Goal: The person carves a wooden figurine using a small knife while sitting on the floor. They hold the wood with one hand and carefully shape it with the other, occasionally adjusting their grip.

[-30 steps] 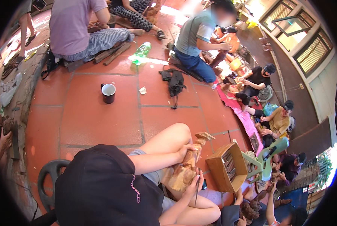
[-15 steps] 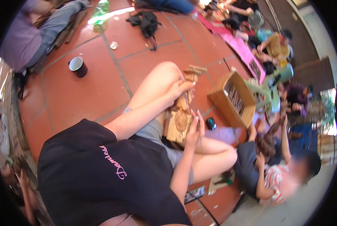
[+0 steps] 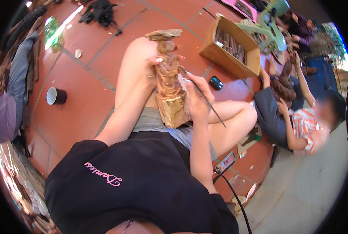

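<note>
Over the person's bare legs and grey shorts, a carved light-brown wooden figure with a blocky base and flat slab top (image 3: 170, 87) stood steeper in view than half a second before. The left hand (image 3: 152, 71) gripped its upper part, fingers now wrapped round from the side rather than laid across. The right hand (image 3: 200, 99), earlier beside the base, had risen next to the carved middle, closed on a thin dark metal tool (image 3: 213, 110) whose upper end was near the figure's side. Beyond the right knee sat an open brown cardboard box (image 3: 229, 60).
</note>
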A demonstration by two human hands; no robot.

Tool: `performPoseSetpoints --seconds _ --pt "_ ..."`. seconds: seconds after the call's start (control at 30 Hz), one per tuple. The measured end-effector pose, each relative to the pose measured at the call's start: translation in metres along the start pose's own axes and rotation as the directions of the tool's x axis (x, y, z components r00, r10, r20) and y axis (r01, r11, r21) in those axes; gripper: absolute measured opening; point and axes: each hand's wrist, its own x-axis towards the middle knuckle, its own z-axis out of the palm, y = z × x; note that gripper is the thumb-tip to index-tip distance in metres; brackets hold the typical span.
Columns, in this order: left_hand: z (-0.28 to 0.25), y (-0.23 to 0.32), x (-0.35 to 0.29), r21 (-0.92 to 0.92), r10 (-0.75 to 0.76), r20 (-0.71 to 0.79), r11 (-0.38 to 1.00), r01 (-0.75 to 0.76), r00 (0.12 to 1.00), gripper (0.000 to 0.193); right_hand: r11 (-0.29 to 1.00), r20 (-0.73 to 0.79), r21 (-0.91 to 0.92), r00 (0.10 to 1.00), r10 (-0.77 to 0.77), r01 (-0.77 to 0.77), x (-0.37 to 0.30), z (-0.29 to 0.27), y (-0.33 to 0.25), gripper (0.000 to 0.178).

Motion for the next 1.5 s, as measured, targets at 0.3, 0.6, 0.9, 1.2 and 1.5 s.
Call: performPoseSetpoints --seconds 0.3,0.6,0.9,1.2,1.5 --pt "-0.003 -0.006 0.001 0.153 0.053 -0.154 0.988 -0.029 0.987 0.079 0.994 0.053 -0.006 0.992 -0.11 0.111 0.001 0.015 0.001 0.031" --pt "-0.016 -0.008 -0.002 0.147 0.035 -0.085 0.989 -0.023 0.996 0.068 0.994 -0.012 -0.018 0.994 -0.11 0.11 -0.001 0.018 0.011 0.032" --pt "0.099 -0.031 -0.022 0.697 0.3 -0.241 0.715 -0.05 0.923 0.055 0.995 -0.044 -0.091 0.998 -0.051 0.046 -0.002 0.009 -0.001 0.033" --pt "0.034 -0.019 -0.007 0.504 0.248 -0.305 0.861 -0.065 0.919 0.058 0.935 -0.004 -0.341 0.994 -0.106 0.098 0.0 0.013 0.003 0.031" --pt "0.006 -0.014 0.003 0.364 0.192 -0.359 0.93 -0.052 0.913 0.056 0.874 0.021 -0.459 0.985 -0.172 0.162 0.002 0.011 0.004 0.029"
